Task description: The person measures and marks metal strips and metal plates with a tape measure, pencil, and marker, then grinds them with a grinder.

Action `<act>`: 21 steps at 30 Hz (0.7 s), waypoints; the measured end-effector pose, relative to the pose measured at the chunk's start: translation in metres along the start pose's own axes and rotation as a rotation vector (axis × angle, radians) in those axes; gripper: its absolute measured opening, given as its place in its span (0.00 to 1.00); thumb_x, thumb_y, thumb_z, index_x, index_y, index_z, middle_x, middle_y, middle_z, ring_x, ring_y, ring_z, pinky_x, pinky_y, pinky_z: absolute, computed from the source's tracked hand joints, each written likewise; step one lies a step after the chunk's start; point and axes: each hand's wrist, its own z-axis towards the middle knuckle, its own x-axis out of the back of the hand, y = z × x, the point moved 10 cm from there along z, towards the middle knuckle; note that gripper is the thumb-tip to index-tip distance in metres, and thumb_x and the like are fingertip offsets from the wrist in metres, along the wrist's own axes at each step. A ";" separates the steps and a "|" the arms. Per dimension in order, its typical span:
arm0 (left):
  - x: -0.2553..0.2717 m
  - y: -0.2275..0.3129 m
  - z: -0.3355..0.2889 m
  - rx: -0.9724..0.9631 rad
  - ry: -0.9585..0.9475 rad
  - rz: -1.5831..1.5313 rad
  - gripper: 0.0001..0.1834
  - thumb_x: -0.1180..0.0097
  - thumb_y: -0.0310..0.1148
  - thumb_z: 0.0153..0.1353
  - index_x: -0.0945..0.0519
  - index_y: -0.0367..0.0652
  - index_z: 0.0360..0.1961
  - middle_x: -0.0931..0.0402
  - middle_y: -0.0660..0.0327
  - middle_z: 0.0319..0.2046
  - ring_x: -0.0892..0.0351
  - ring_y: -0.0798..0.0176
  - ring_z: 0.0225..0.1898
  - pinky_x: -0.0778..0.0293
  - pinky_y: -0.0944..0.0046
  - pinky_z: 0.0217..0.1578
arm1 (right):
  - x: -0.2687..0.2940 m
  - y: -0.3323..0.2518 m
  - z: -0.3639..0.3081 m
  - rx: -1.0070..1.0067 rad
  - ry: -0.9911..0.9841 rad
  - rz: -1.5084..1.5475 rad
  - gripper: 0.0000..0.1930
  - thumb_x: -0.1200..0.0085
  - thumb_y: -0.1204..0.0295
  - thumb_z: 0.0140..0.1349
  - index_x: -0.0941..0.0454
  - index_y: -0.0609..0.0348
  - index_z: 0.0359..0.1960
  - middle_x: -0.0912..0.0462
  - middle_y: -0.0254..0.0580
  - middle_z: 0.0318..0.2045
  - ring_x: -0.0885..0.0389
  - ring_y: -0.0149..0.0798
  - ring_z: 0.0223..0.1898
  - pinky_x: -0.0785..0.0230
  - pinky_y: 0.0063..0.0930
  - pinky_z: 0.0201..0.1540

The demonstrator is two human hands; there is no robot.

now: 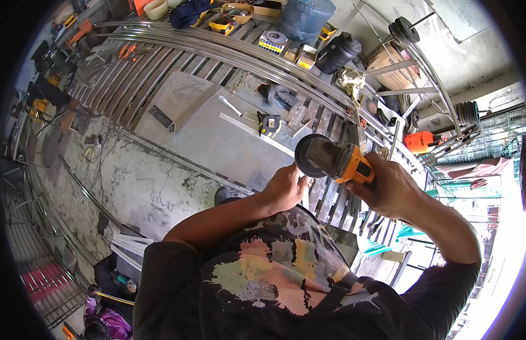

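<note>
My right hand is wrapped round the body of a yellow and black angle grinder. Its dark round disc faces left, right above my left hand. The fingers of that left hand are closed, pinching what looks like a narrow pale strip that shows just below the fingertips; the rest of it is hidden. Beyond the hands, a black and yellow tape measure lies on a grey metal sheet. A long white strip runs across the sheet toward the disc.
Long metal tubes lie along the far side of the slatted bench. Behind them stand a blue plastic container and a black bottle. A metal rack rises at the right. Another person in purple is at the lower left.
</note>
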 end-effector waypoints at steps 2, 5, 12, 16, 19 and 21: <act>0.006 0.004 0.002 0.029 0.032 -0.024 0.07 0.47 0.26 0.76 0.26 0.37 0.51 0.13 0.53 0.34 0.12 0.44 0.34 0.19 0.51 0.36 | 0.000 0.004 0.000 -0.014 -0.006 0.020 0.22 0.30 0.58 0.68 0.23 0.62 0.51 0.13 0.53 0.28 0.11 0.54 0.29 0.21 0.45 0.34; 0.005 0.003 0.001 0.060 0.008 -0.033 0.06 0.47 0.26 0.76 0.27 0.37 0.50 0.14 0.54 0.33 0.11 0.47 0.35 0.19 0.53 0.37 | 0.002 0.011 0.000 -0.027 0.014 0.043 0.21 0.30 0.61 0.68 0.25 0.62 0.51 0.13 0.53 0.29 0.11 0.53 0.29 0.22 0.44 0.35; 0.008 0.008 0.004 0.120 0.005 -0.174 0.07 0.46 0.25 0.76 0.28 0.37 0.51 0.14 0.54 0.33 0.10 0.49 0.35 0.19 0.54 0.37 | 0.010 0.023 -0.003 -0.080 0.046 0.035 0.23 0.31 0.56 0.69 0.23 0.63 0.48 0.13 0.52 0.27 0.11 0.54 0.28 0.20 0.45 0.35; 0.004 0.002 0.002 0.078 0.000 -0.121 0.15 0.44 0.27 0.75 0.30 0.34 0.57 0.17 0.50 0.31 0.14 0.43 0.33 0.21 0.49 0.35 | 0.009 0.009 -0.008 -0.044 0.025 0.073 0.23 0.31 0.55 0.69 0.23 0.64 0.48 0.13 0.52 0.26 0.11 0.52 0.27 0.20 0.45 0.34; 0.003 0.003 -0.001 -0.008 0.015 -0.022 0.16 0.43 0.29 0.75 0.30 0.33 0.57 0.16 0.48 0.32 0.14 0.41 0.33 0.21 0.48 0.35 | 0.002 0.007 -0.008 -0.069 -0.017 0.085 0.24 0.31 0.54 0.69 0.23 0.64 0.47 0.14 0.52 0.26 0.11 0.52 0.27 0.20 0.44 0.33; -0.002 -0.001 -0.002 0.036 -0.034 0.003 0.17 0.43 0.30 0.75 0.30 0.32 0.57 0.16 0.47 0.32 0.14 0.40 0.33 0.21 0.47 0.35 | 0.001 0.007 -0.005 -0.025 -0.015 0.031 0.24 0.31 0.54 0.69 0.23 0.64 0.47 0.14 0.52 0.26 0.11 0.53 0.27 0.20 0.44 0.33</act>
